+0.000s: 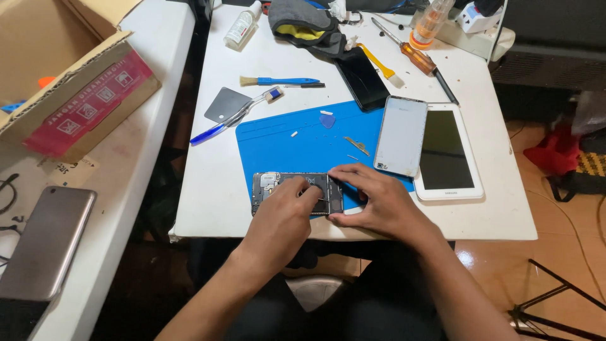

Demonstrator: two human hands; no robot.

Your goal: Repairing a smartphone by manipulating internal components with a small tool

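blue work mat (290,142), white table (480,215), white tablet (449,153), orange-handled screwdriver (416,55), brown cardboard box (57,69)

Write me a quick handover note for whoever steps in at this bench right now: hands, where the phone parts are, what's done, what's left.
Left hand: fingertips pressing on the opened phone, nothing held.
Right hand: steadies the phone's right end, thumb and fingers on either edge.
The phone lies back off, internals showing, at the near edge of the blue mat.
The pale back cover lies on the mat's right edge, beside a white tablet.
On the mat: a blue pick and a few small loose bits.
Behind the mat: a screwdriver, a blue-handled brush, and a dark phone.
Done: back cover off. Left: the phone is still open.
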